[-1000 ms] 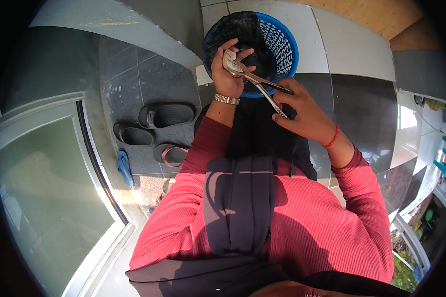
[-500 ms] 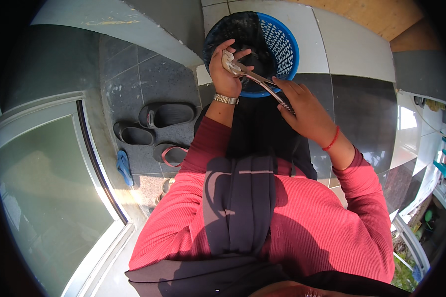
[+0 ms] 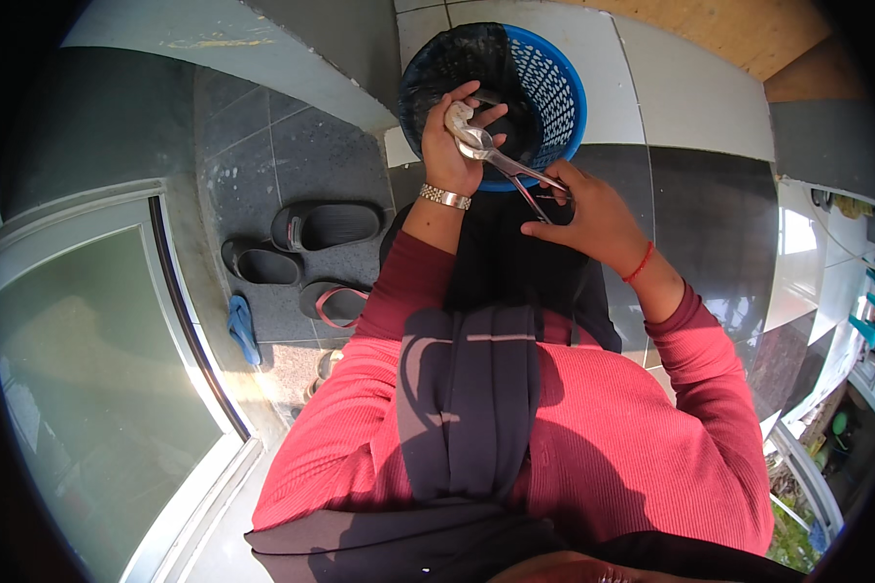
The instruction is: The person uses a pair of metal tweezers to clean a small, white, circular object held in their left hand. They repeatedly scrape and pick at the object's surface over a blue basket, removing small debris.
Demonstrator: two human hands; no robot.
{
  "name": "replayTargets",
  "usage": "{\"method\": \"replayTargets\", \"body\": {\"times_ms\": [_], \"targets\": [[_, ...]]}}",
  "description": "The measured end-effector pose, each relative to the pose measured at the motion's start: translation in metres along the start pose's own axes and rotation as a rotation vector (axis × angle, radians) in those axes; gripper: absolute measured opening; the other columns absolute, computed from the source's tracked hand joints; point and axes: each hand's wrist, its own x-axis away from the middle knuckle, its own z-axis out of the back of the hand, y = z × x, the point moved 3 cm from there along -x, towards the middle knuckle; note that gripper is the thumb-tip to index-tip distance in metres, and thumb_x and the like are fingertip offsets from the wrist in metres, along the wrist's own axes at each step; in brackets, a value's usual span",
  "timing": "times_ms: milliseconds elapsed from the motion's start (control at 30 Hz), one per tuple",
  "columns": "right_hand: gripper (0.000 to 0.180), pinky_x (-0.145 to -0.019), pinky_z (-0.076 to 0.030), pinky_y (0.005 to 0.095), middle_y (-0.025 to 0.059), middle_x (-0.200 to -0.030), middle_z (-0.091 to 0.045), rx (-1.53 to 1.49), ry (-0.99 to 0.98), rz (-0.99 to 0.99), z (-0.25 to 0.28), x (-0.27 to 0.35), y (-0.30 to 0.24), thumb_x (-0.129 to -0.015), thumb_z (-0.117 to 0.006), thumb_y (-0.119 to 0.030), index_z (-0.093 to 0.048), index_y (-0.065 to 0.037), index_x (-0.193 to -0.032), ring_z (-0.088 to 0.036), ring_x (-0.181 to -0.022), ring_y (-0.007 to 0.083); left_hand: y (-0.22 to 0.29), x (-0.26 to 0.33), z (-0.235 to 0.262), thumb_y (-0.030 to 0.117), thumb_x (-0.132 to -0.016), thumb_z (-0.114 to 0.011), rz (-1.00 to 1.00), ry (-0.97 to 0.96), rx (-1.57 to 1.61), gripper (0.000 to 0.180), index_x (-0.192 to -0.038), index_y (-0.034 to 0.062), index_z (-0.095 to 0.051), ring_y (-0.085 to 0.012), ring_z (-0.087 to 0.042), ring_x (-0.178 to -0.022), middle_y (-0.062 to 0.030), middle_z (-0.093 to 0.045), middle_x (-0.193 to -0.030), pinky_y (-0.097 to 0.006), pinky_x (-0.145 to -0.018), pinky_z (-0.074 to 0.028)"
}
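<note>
Over the blue basket [image 3: 576, 97], my left hand [image 3: 447, 155] is turned palm up, its fingers spread and slightly curled. A small whitish lump [image 3: 459, 115] lies in it, and the rounded head of a silver two-handled metal tool [image 3: 475, 143] rests against the lump and palm. The tool's exact kind does not show clearly. My right hand [image 3: 593, 216] grips the handles, which stand apart in a narrow V, fingers on the upper one and thumb near the lower. A black bag [image 3: 457, 58] lines the basket.
Dark sandals [image 3: 335, 225], a pink-strapped slipper [image 3: 335, 303] and a blue flip-flop [image 3: 243, 328] lie on grey tiles to the left. A framed glass door [image 3: 117, 350] stands at far left. A grey wall edge [image 3: 311, 68] comes close to the basket's left side.
The tool's handles have spread from nearly together into a V. My right hand has shifted its grip slightly, and my left hand has moved a little to the right.
</note>
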Motion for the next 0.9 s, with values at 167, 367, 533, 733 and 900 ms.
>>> {"method": "replayTargets", "body": {"times_ms": [167, 367, 533, 733, 900], "targets": [[0.042, -0.059, -0.043, 0.0264, 0.0059, -0.088, -0.052, -0.496, 0.084, 0.005, -0.027, 0.003, 0.023, -0.075, -0.072, -0.013, -0.040, -0.007, -0.101, -0.048, -0.068, 0.0118, -0.003, -0.003, -0.005, 0.040, -0.092, -0.043, 0.058, 0.071, 0.083, 0.044, -0.117, 0.0060, -0.057, -0.0295, -0.060, -0.105, -0.0010, -0.055, -0.094, -0.041, -0.073, -0.051], [0.030, -0.055, -0.039, 0.0215, 0.0071, -0.096, -0.054, -1.052, 0.062, -0.149, -0.029, 0.009, 0.022, -0.076, -0.058, 0.004, -0.034, -0.010, -0.090, -0.043, -0.066, 0.0068, -0.006, -0.009, 0.017, 0.032, -0.089, -0.050, 0.209, 0.060, 0.389, 0.038, -0.112, 0.0014, -0.055, -0.0306, -0.058, -0.109, -0.0114, -0.058, -0.104, -0.039, -0.085, -0.052], [0.019, -0.066, -0.047, 0.0262, 0.0077, -0.088, -0.055, -0.668, 0.273, 0.038, -0.013, 0.012, 0.029, -0.071, -0.062, -0.001, -0.045, -0.003, -0.079, -0.050, -0.062, 0.0145, -0.007, -0.008, 0.008, 0.027, -0.088, -0.052, 0.248, -0.015, 0.670, 0.040, -0.115, -0.0025, -0.048, -0.0299, -0.057, -0.111, -0.0164, -0.057, -0.112, -0.037, -0.085, -0.053], [0.011, -0.072, -0.048, 0.0332, 0.0148, -0.098, -0.057, -0.137, 0.449, 0.209, 0.005, 0.025, 0.001, -0.070, -0.064, -0.004, -0.059, -0.001, -0.079, -0.055, -0.068, 0.0263, -0.007, -0.005, -0.001, 0.030, -0.090, -0.048, 0.252, 0.044, 0.886, 0.043, -0.116, -0.0042, -0.043, -0.0309, -0.057, -0.112, -0.0236, -0.052, -0.122, -0.041, -0.092, -0.051], [0.017, -0.078, -0.046, 0.0352, 0.0129, -0.101, -0.053, -0.117, 0.281, 0.110, 0.011, 0.032, -0.013, -0.074, -0.065, -0.007, -0.059, -0.001, -0.089, -0.056, -0.087, 0.0272, -0.018, -0.004, 0.007, 0.039, -0.093, -0.041, 0.236, -0.020, 0.874, 0.043, -0.109, -0.0013, -0.046, -0.0298, -0.057, -0.112, -0.0201, -0.054, -0.122, -0.047, -0.098, -0.046]]}}
